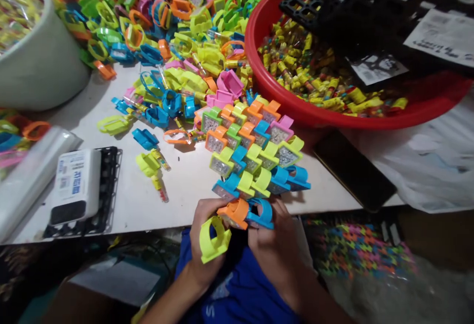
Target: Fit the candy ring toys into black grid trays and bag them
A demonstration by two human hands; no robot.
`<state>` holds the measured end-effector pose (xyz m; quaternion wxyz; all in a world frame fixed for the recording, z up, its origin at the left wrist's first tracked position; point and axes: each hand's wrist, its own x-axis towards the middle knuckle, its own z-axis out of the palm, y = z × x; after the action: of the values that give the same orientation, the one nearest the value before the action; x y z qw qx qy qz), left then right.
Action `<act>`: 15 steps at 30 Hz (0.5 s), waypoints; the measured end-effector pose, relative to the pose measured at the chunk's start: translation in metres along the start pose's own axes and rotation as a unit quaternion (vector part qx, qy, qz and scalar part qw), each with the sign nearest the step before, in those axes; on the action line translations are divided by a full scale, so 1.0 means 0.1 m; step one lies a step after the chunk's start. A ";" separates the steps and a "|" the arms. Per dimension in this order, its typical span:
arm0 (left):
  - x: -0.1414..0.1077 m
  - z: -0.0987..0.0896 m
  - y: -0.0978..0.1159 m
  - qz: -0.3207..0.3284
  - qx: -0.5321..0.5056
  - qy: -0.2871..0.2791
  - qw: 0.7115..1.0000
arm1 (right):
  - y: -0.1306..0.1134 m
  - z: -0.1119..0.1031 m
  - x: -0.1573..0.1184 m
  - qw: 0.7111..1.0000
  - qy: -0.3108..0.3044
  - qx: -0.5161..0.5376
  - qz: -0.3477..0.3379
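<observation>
My left hand point(200, 260) is closed around toy plastic watches at the table's front edge, with a yellow-green watch point(214, 241) and an orange watch point(237, 212) at its fingers. Opposite it, my right hand point(276, 247) grips a blue toy watch point(261, 214); its fingertips are partly hidden. Just beyond both hands, a block of toy watches point(254, 153) stands in packed, staggered rows of orange, green, blue, pink and yellow, with square patterned faces. Whether the held watches touch this block is hard to tell.
Loose watches point(148, 13) heap across the back. A red basin point(255, 62) holds small candy tubes point(299, 77) and black mesh trays point(370, 13). On the right lies a phone point(353, 168); on the left are a grey-green tub point(40, 74), plastic film point(44, 171) and a white device point(76, 183).
</observation>
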<state>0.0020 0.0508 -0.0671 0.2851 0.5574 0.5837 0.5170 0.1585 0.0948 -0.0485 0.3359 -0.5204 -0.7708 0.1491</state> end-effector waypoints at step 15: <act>0.01 -0.03 -0.06 0.034 0.013 -0.011 0.999 | -0.12 -0.02 -0.02 0.998 0.008 -0.057 -0.034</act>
<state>-0.0032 0.0519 -0.0719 0.2664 0.5863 0.5681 0.5124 0.1519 0.0876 -0.0412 0.3165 -0.5133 -0.7927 0.0892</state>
